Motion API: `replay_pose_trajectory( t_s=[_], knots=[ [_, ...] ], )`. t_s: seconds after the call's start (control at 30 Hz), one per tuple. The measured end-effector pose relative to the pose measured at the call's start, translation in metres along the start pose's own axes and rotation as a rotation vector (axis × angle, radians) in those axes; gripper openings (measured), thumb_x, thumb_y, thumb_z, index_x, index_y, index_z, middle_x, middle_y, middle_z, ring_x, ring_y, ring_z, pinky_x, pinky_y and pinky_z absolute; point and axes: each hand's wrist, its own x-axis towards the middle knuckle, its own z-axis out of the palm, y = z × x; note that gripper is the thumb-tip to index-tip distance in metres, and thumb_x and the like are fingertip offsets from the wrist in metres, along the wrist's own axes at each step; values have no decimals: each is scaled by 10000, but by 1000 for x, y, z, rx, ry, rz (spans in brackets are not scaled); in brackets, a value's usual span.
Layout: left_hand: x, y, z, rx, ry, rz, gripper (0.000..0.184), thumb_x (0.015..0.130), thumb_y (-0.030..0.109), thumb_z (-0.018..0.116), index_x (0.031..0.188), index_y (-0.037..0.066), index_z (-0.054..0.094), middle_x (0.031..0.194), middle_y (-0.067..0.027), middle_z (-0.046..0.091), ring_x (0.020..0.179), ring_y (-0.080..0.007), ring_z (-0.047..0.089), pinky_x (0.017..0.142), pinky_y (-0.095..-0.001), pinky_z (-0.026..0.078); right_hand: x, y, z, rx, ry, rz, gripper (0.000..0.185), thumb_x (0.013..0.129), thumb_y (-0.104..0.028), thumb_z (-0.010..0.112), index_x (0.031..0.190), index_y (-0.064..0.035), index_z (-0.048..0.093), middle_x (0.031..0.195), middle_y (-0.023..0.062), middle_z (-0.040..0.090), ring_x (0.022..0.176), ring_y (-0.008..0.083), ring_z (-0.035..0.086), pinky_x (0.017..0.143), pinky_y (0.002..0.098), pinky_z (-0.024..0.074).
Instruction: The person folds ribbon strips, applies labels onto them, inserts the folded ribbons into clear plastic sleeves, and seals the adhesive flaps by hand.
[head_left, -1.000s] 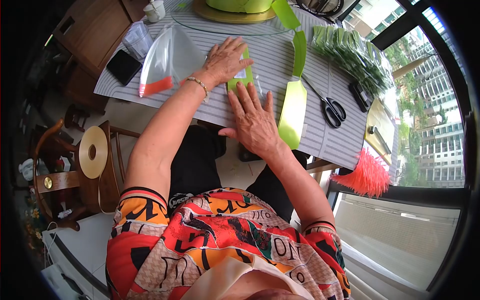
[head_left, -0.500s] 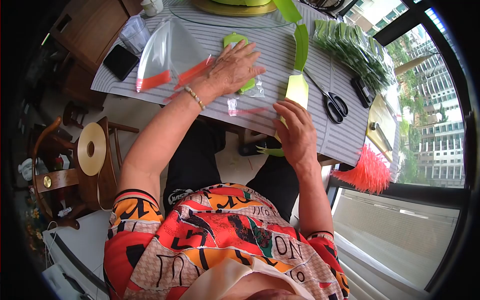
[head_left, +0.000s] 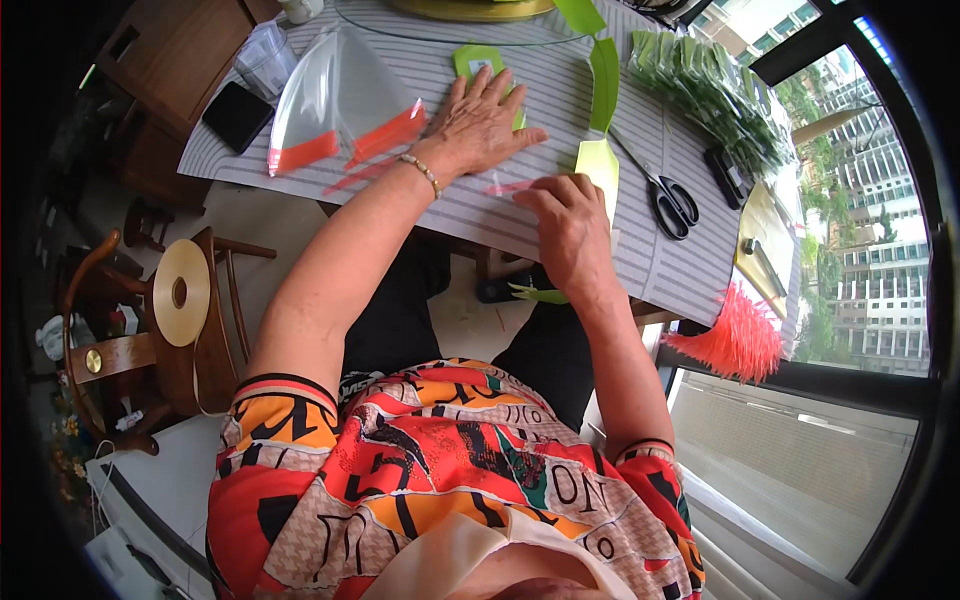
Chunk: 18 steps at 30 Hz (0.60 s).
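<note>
My left hand [head_left: 480,130] lies open with fingers spread, pressing on a lime-green packet [head_left: 478,58] with a white label; the palm hides much of it. My right hand [head_left: 575,220] is closed, fingertips pinching one end of a thin red plastic strip [head_left: 512,188]. A long folded lime-green ribbon [head_left: 603,90] runs down the table beside the right hand, partly covered by it. Left of my left hand lie clear plastic bags [head_left: 335,90] with red edges. Another thin red strip [head_left: 360,175] lies by my left wrist.
Black-handled scissors [head_left: 675,205] lie right of the ribbon. Many green packets [head_left: 700,100] are piled at the back right, near a black stapler-like object [head_left: 725,178]. Red fringe [head_left: 735,335] hangs at the right edge. A black phone-like object [head_left: 238,115] and clear container [head_left: 268,60] stand left.
My right hand has moved up and left and closed on the red strip, which has shifted upward. My left hand has slid slightly right and flattened over the green packet.
</note>
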Motion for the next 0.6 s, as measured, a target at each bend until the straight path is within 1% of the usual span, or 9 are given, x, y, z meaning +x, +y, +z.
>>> replay_pose_trajectory(
  t_s=[0.07,0.1,0.2,0.3,0.4,0.5,0.6],
  knots=[
    [1,1,-2,14,-19,-6,901,913,741,285,1502,59,314,1592,-166,201,1482,-363,119,1192,-516,84,15,-1,8,2,4,-43,206,787,-87,581,958,-83,697,963,68,640,983,282,565,884,410,430],
    [1,2,-4,20,-24,-8,908,908,747,290,1501,60,316,1592,-166,203,1482,-362,119,1191,-517,85,21,-3,12,-14,3,-44,189,791,-97,583,940,-104,699,947,64,637,1001,277,562,888,421,422],
    [1,2,-4,37,-26,-4,925,895,762,301,1500,62,319,1590,-167,207,1482,-360,120,1192,-518,85,25,-7,19,-21,-31,-25,249,758,-38,587,966,-114,702,942,56,649,965,292,573,870,397,433],
    [1,3,-5,51,-24,-8,937,884,773,306,1499,67,323,1589,-168,209,1482,-358,119,1192,-518,84,21,5,15,54,-162,16,215,772,-57,583,943,-123,697,952,58,645,980,304,567,880,406,430],
    [1,4,-6,52,-26,-11,937,880,777,310,1499,73,327,1588,-167,212,1483,-357,117,1194,-515,82,22,2,15,63,-92,70,184,770,-64,588,911,-127,688,948,56,638,975,308,566,876,406,430],
    [1,3,-3,48,-17,-14,932,880,776,313,1498,79,330,1588,-163,214,1484,-354,116,1197,-512,82,24,-5,18,-16,-58,15,160,773,-76,609,902,-134,683,927,79,621,953,296,574,895,435,423],
    [0,4,-4,37,-17,-20,927,881,774,315,1497,83,334,1588,-159,215,1484,-351,116,1199,-510,81,23,-1,15,4,-140,25,164,785,-68,596,910,-129,682,924,79,615,960,296,572,907,435,422]
  ],
)
